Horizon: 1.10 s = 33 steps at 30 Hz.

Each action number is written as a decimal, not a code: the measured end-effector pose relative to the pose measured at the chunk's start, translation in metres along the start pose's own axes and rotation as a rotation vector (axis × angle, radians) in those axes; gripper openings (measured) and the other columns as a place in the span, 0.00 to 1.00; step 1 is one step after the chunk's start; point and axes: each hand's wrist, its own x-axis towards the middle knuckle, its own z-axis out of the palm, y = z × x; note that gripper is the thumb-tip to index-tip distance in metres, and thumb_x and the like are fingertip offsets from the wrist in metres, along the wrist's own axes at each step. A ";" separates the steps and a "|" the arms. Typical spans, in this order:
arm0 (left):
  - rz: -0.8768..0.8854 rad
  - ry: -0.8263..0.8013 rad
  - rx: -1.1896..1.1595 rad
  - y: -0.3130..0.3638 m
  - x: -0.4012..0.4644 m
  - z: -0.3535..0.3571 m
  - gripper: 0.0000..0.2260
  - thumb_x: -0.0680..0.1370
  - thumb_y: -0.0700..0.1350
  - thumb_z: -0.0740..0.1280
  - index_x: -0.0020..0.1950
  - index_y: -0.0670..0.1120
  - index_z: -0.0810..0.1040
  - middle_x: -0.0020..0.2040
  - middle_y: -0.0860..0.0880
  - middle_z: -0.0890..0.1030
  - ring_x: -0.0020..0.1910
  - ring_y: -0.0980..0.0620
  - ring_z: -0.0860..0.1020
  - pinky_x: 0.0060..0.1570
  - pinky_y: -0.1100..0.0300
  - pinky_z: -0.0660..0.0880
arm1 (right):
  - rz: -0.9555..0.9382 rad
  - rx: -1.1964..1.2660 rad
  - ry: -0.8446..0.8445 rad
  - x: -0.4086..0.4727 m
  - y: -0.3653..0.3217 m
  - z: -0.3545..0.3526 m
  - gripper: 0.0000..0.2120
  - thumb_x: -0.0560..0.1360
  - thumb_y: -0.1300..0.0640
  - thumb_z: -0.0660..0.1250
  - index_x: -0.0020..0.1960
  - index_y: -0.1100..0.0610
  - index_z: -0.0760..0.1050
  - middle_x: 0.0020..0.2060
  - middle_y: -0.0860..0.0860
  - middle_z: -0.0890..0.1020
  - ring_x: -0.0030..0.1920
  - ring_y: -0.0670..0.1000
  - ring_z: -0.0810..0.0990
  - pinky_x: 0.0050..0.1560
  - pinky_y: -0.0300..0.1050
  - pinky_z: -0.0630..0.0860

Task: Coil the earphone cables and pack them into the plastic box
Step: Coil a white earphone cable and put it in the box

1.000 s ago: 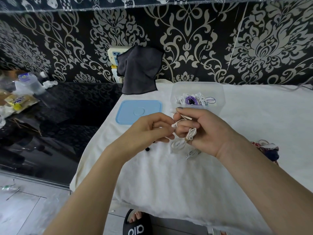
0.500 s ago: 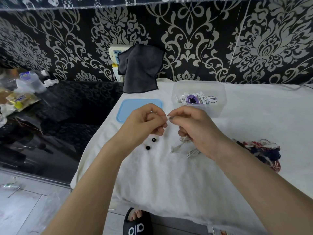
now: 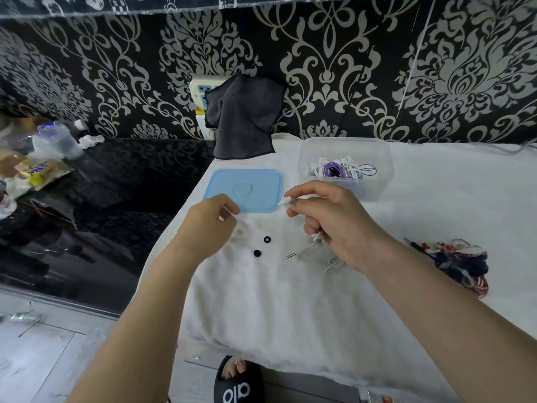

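White cloth (image 3: 290,309) covers the surface under both hands, probably so the thin cables show up and don't slide. Patterned black-and-silver wall behind.

Beyond the right hand: clear plastic box (image 3: 374,187), lid off, already holding coiled earphones (image 3: 340,169) in white and purple. It sits within easy reach for drop-in. Its blue lid (image 3: 247,189) lies flat beyond the left hand, just beside the box, parked until packing is done.

Dark cloth (image 3: 244,123) hangs on the wall beyond the lid, over a socket strip.

Right of the right forearm: a red/white/navy cable bundle (image 3: 456,263), loose and uncoiled. My guess is it's next in the queue.

Right hand (image 3: 334,225): fingers curled, thumb and forefinger pinching the white earphone cable (image 3: 315,238) near one end, with a white tip poking out toward the lid. The rest of the cable hangs from the palm onto the cloth, and its jack plug (image 3: 291,255) lies just left of the wrist. Looks like a hold for starting a wrap; coil not formed yet.

Left hand (image 3: 212,219): fingers curled loosely, fingertips near the lid's near edge. Can't tell if it has hold of any cable; nothing is plainly in it.

Two small black ear tips (image 3: 261,246) lie on the cloth between the hands, loose.

Readable text: only white letters on a black slipper (image 3: 238,385) at the bottom edge, looks like "alo", seen inverted. Snack wrappers far left of the left arm aren't legible.
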 end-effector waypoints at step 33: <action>0.135 -0.120 -0.367 0.040 -0.021 0.003 0.04 0.78 0.42 0.73 0.49 0.46 0.79 0.42 0.48 0.85 0.33 0.56 0.76 0.36 0.62 0.75 | -0.027 -0.109 0.017 0.001 -0.003 0.004 0.06 0.75 0.62 0.69 0.48 0.53 0.82 0.40 0.54 0.87 0.25 0.49 0.65 0.35 0.46 0.66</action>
